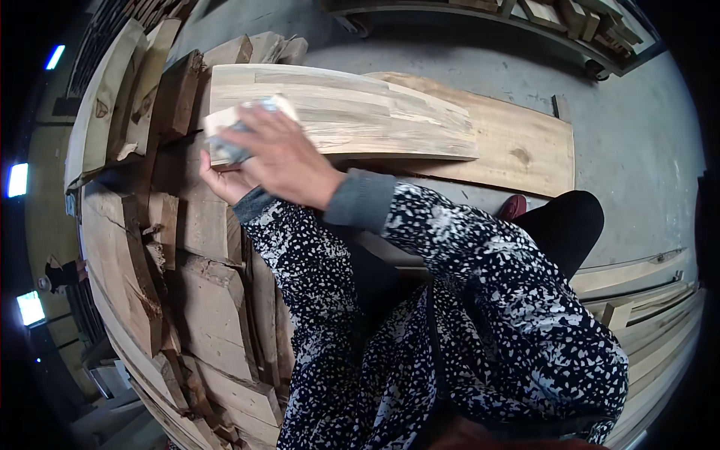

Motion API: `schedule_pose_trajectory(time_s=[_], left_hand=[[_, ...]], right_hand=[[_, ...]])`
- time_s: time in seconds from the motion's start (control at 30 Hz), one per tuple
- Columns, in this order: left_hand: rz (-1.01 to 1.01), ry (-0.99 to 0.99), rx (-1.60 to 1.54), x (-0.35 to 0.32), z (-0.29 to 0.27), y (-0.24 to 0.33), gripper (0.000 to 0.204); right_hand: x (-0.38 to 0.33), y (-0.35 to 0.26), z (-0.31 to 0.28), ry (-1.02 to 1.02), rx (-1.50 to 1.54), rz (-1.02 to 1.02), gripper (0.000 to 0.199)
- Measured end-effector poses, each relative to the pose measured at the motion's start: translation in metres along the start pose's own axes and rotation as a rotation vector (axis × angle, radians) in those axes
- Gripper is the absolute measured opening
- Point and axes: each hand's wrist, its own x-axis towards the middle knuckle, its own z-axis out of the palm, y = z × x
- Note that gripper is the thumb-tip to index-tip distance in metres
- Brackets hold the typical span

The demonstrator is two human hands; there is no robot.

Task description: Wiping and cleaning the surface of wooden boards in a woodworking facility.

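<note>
A pale laminated wood panel (337,105), glued up from strips, lies crosswise in front of me. My right hand (289,154) reaches across to its left end and presses a grey and pale pad (234,146) onto the surface. Motion blurs the pad, so its exact kind is unclear. My left hand (223,182) is at the near left corner of the panel, under my right wrist, with its fingers cupped up against the edge. Part of that hand is hidden by the panel and my right hand. Beneath the panel, a wider plank (525,146) sticks out to the right.
Rough-sawn timber pieces (210,307) are piled along my left. A wheeled rack (517,22) carrying wood stands at the far side. More long boards (645,330) lie at the lower right. A person (64,274) is in the distance at left.
</note>
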Motion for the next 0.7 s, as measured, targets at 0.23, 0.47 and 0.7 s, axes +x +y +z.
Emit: schedule_pose_trajectory(time_s=[0.23, 0.47, 0.7], left_hand=[[-0.046, 0.149, 0.116, 0.009, 0.005, 0.008, 0.052], [-0.054, 0.192, 0.122, 0.009, 0.007, 0.005, 0.050], [-0.034, 0.302, 0.170, 0.009, 0.021, 0.003, 0.050]], right_hand=[[-0.031, 0.106, -0.020, 0.152, -0.079, 0.155, 0.043], [-0.060, 0.150, -0.031, 0.218, -0.288, 0.463, 0.040], [0.071, 0.026, 0.024, 0.092, -0.038, -0.092, 0.045]])
